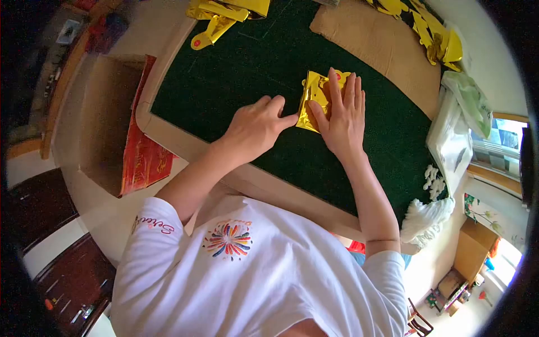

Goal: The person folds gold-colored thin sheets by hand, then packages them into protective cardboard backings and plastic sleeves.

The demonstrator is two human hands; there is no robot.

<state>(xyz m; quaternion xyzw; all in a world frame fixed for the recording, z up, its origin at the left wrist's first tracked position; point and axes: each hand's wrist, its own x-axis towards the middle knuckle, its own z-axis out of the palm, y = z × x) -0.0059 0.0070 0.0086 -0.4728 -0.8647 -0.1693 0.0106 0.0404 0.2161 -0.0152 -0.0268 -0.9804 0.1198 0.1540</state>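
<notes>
A shiny gold foil piece with a red round mark lies on the dark green table surface. My right hand rests flat over its right part, fingers stretched upward and thumb apart, covering much of the foil. At the foil's lower left edge, my left hand touches it with one extended digit. The other fingers of that hand are curled in, and no object shows in them.
Gold foil pieces lie at the upper left, with more gold foil at the upper right. Beside these are a cardboard sheet, plastic bags and white bundled material. An open cardboard box stands left of the table.
</notes>
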